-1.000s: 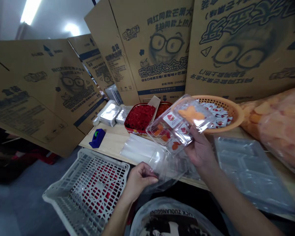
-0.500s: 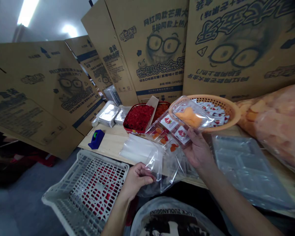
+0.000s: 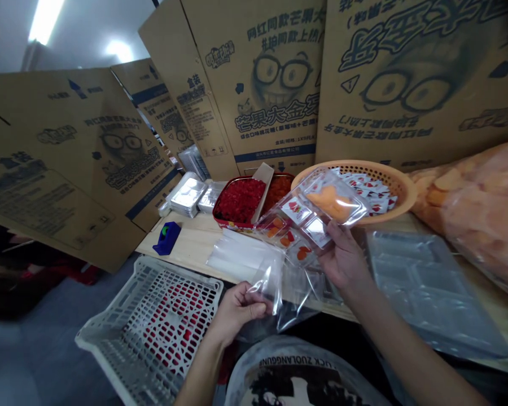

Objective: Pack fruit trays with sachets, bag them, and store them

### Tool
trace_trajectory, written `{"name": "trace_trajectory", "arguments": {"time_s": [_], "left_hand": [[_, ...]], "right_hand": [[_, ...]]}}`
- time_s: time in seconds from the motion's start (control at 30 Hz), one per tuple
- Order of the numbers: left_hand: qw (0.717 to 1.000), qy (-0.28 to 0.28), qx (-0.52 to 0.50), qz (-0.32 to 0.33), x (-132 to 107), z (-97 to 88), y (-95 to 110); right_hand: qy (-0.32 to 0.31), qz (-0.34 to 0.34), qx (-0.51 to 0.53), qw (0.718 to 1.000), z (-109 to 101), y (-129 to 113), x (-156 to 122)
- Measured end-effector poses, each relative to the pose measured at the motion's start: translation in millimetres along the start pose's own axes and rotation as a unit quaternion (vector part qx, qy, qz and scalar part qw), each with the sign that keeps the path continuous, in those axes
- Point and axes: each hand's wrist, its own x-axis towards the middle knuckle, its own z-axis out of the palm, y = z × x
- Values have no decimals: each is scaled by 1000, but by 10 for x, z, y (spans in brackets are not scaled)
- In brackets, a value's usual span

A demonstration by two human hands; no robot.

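My right hand (image 3: 344, 258) grips the right end of a clear compartment tray (image 3: 315, 230), held tilted above the table. Inside the tray are an orange piece, small white printed packets and orange and red bits. My left hand (image 3: 242, 309) is closed, thumb against fingers, on the edge of a clear plastic bag (image 3: 267, 282). The bag stretches from that hand towards the tray's lower end; where its mouth lies is hard to make out. A pile of flat clear bags (image 3: 232, 256) lies on the table just beyond my left hand.
Behind the tray stand a red tin of red bits (image 3: 240, 200) and an orange basket of printed packets (image 3: 395, 194). Clear empty trays (image 3: 427, 282) and a large bag of orange pieces (image 3: 486, 208) sit right. Left are a blue tape dispenser (image 3: 166, 239), a grey crate (image 3: 105, 344) and cartons (image 3: 68, 169).
My right hand and the tray have shifted slightly right, with more of the tray's lower end showing outside the bag's folds. My left hand stays nearly in place, still on the bag.
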Motion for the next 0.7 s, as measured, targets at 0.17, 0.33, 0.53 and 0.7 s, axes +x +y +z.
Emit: {"name": "trace_trajectory", "arguments": {"time_s": [0.17,0.33,0.53,0.7], "left_hand": [[1000,-10,23,-8,-48,26,-49],[999,-29,10,-18,-42,27,-51],[997,-65,-28,-9,-29,-9,-74],[994,-67,-88,-7,-40,-15,-92]], "right_hand": [[9,6,-4,1000,-2,25,-40],[-28,9,4,1000,33,40,-92],[-5,7,-3,1000,2,53,-132],[7,13,1,1000,-50,69,-146]]}}
